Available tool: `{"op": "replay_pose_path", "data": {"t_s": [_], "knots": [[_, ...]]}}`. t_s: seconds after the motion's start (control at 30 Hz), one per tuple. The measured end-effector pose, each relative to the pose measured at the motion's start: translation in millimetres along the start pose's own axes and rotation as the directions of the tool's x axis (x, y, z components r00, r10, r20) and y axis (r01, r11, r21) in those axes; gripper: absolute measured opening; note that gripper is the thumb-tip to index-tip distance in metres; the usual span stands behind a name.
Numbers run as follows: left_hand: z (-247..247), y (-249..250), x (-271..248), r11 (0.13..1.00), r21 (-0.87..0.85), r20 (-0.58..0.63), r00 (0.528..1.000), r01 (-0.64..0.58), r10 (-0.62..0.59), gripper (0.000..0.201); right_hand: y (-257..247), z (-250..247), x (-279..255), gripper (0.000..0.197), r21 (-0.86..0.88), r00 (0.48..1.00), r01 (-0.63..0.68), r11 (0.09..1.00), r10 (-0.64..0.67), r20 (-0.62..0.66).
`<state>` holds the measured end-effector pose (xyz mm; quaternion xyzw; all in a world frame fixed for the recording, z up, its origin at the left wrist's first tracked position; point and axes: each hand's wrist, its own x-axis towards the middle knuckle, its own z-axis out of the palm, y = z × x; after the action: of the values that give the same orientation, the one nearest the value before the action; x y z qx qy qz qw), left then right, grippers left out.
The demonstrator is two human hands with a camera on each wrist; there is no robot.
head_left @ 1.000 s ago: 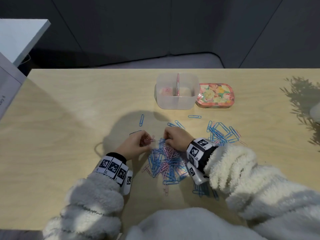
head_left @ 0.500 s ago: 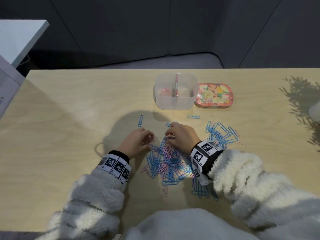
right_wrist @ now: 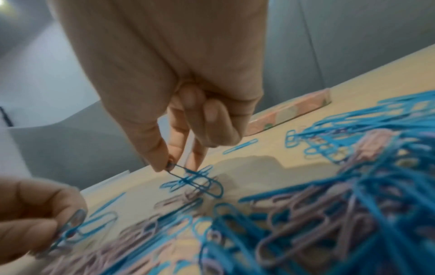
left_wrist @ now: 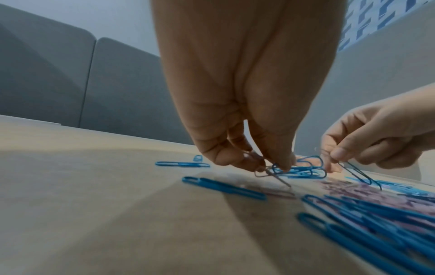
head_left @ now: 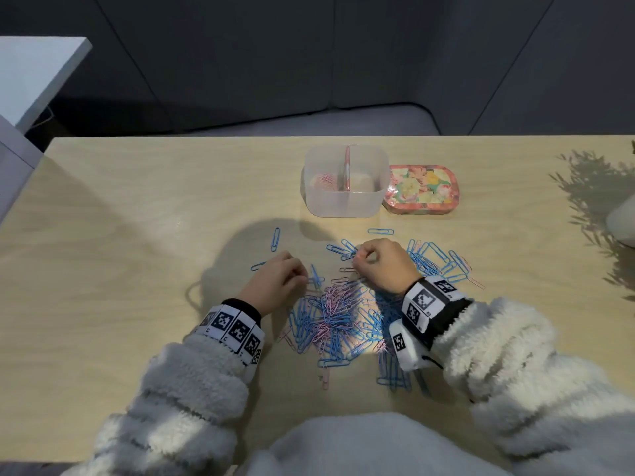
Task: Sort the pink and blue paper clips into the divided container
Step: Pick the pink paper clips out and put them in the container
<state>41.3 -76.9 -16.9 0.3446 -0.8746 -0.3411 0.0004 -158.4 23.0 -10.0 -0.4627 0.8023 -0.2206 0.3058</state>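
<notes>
A mixed pile of pink and blue paper clips [head_left: 336, 314] lies on the table between my hands. My left hand [head_left: 304, 274] sits at the pile's left edge, its fingertips [left_wrist: 286, 165] down on the table pinching a few clips [right_wrist: 68, 228]. My right hand [head_left: 357, 257] is at the far edge, thumb and forefinger pinching one end of a blue paper clip [right_wrist: 195, 182] lifted off the table. The clear divided container [head_left: 345, 207] stands farther back, with pink clips [head_left: 323, 180] in its left compartment. I see nothing in its right compartment.
A floral tin lid [head_left: 422, 187] lies against the container's right side. More blue clips [head_left: 436, 262] are spread right of my right hand, and single blue clips [head_left: 275, 238] lie around. A white object [head_left: 623, 221] sits at the table's right edge.
My right hand has shifted a little right and away from the pile's middle and now pinches a blue clip. My left hand has barely moved.
</notes>
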Motion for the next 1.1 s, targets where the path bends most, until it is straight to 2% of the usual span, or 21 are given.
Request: {"op": "replay_pose_path", "data": {"t_s": [0.07, 0.17, 0.27, 0.33, 0.37, 0.4, 0.5, 0.57, 0.63, 0.73, 0.77, 0.8, 0.87, 0.9, 0.93, 1.0, 1.1], "knots": [[-4, 1, 5, 0.999, -0.035, -0.036, 0.999, 0.017, -0.019, 0.016, 4, -7, 3, 0.016, 0.098, 0.995, -0.050, 0.994, 0.058, -0.084], [-10, 4, 12, 0.989, -0.130, -0.099, 0.992, 0.064, -0.077, 0.013, 7, -12, 9, 0.007, 0.326, 0.986, -0.070, 0.943, 0.116, -0.123], [-13, 3, 18, 0.975, -0.190, -0.156, 0.976, 0.118, -0.149, 0.011, 8, -7, 12, 0.013, 0.577, 0.975, -0.186, 0.795, 0.223, 0.006], [-14, 0, 21, 0.969, -0.201, -0.188, 0.965, 0.143, -0.182, 0.009, 10, -1, 12, 0.014, 0.667, 0.958, -0.262, 0.697, 0.274, 0.089], [-14, -2, 21, 0.966, -0.208, -0.205, 0.959, 0.151, -0.195, 0.009, 13, 1, 13, 0.018, 0.656, 0.955, -0.265, 0.707, 0.287, 0.076], [-14, -4, 22, 0.962, -0.222, -0.223, 0.952, 0.160, -0.210, 0.009, 16, 3, 13, 0.020, 0.605, 0.957, -0.243, 0.758, 0.290, 0.021], [-16, -11, 19, 0.927, -0.340, -0.274, 0.926, 0.158, -0.258, 0.012, 20, -2, 11, 0.014, 0.362, 0.950, -0.149, 0.920, 0.234, -0.206], [-16, -15, 15, 0.901, -0.414, -0.303, 0.914, 0.129, -0.270, 0.014, 17, -6, 10, 0.014, 0.349, 0.936, -0.081, 0.934, 0.191, -0.295], [-15, -19, 9, 0.897, -0.430, -0.332, 0.906, 0.104, -0.264, 0.016, 15, -4, 12, 0.023, 0.471, 0.948, -0.086, 0.878, 0.218, -0.233], [-15, -22, -1, 0.929, -0.362, -0.367, 0.903, 0.083, -0.224, 0.018, 11, 4, 11, 0.032, 0.656, 0.955, -0.255, 0.710, 0.293, 0.054], [-15, -22, -4, 0.943, -0.326, -0.366, 0.910, 0.072, -0.196, 0.019, 11, 7, 9, 0.032, 0.641, 0.962, -0.259, 0.723, 0.255, 0.101], [-14, -22, -8, 0.956, -0.287, -0.350, 0.922, 0.063, -0.166, 0.019, 14, 9, 9, 0.032, 0.566, 0.979, -0.203, 0.799, 0.175, 0.105], [-9, -20, -13, 0.981, -0.185, -0.268, 0.957, 0.059, -0.109, 0.020, 14, 9, 8, 0.021, 0.256, 0.997, -0.008, 0.967, -0.013, 0.081], [-6, -19, -15, 0.991, -0.123, -0.215, 0.973, 0.057, -0.083, 0.018, 11, 8, 8, 0.012, 0.104, 0.993, 0.053, 0.993, -0.064, 0.099], [-2, -18, -16, 0.997, -0.058, -0.169, 0.984, 0.051, -0.060, 0.015, 7, 8, 7, 0.005, -0.015, 0.989, 0.100, 0.995, -0.097, 0.114], [4, -19, -17, 0.999, 0.049, -0.101, 0.995, 0.021, -0.016, 0.013, -3, 10, 5, 0.011, -0.180, 0.976, 0.188, 0.966, -0.163, 0.145], [8, -19, -15, 0.994, 0.113, -0.045, 0.999, -0.001, 0.006, 0.012, -11, 15, 7, 0.010, -0.283, 0.970, 0.216, 0.935, -0.173, 0.168]]}}
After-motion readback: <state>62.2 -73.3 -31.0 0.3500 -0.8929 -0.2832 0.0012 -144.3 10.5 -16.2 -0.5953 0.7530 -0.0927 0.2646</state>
